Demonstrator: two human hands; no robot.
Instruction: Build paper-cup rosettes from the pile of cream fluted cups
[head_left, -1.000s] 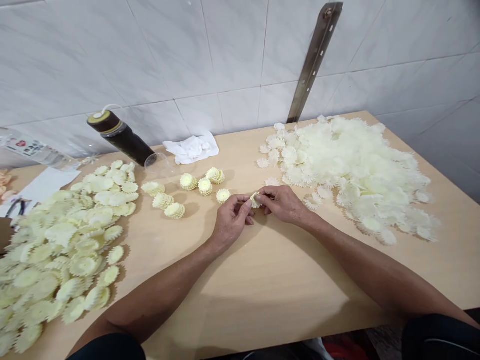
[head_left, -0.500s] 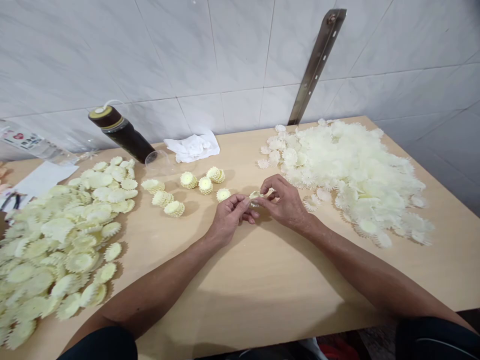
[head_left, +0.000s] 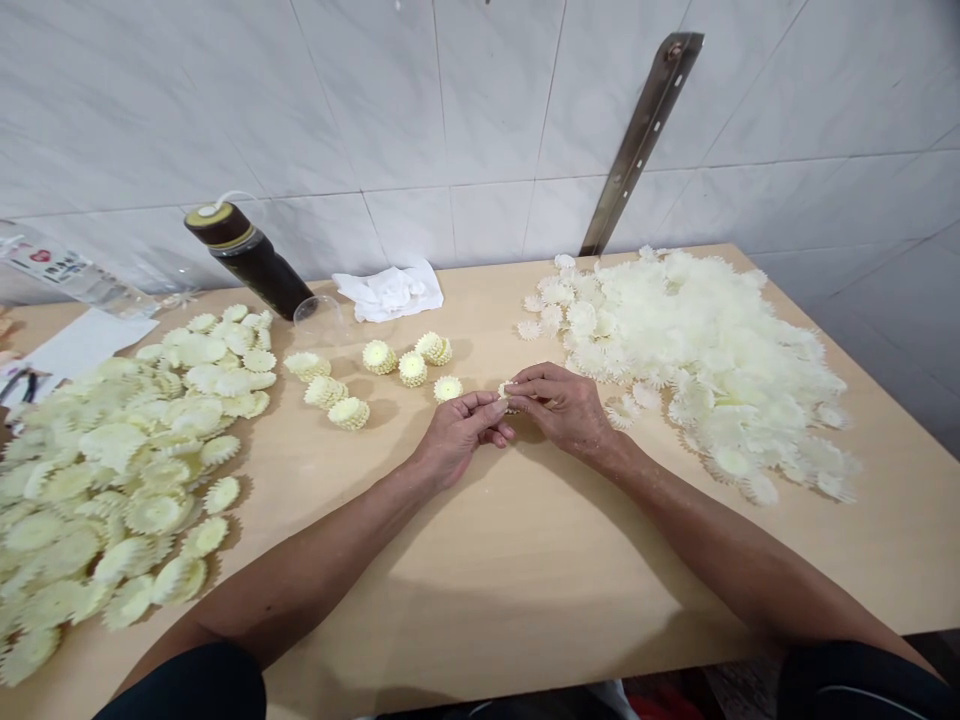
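Between my two hands, above the middle of the table, is a small pale-yellow petal disc (head_left: 507, 391) with a toothed rim, mostly covered by fingers. My left hand (head_left: 466, 428) pinches it from the left with thumb and forefinger. From the right, the thumb and fingers of my right hand (head_left: 555, 402) close on the same piece. Just left of my left fingers stands a small stack of petal discs (head_left: 448, 389). Several more such stacks (head_left: 349, 412) sit farther left. Whether one disc or several lie in my fingers, I cannot tell.
A spread of yellowish petal discs (head_left: 157, 470) covers the table's left side, and a paler heap (head_left: 705, 340) lies on the right. At the back are a dark bottle (head_left: 259, 268), a crumpled tissue (head_left: 390, 290), a clear plastic bottle (head_left: 71, 272) and a metal bracket (head_left: 637, 150).
My right fingers have flattened and closed over the disc, where before they were arched above it. My left hand stays nearly in place. The view has shifted slightly.
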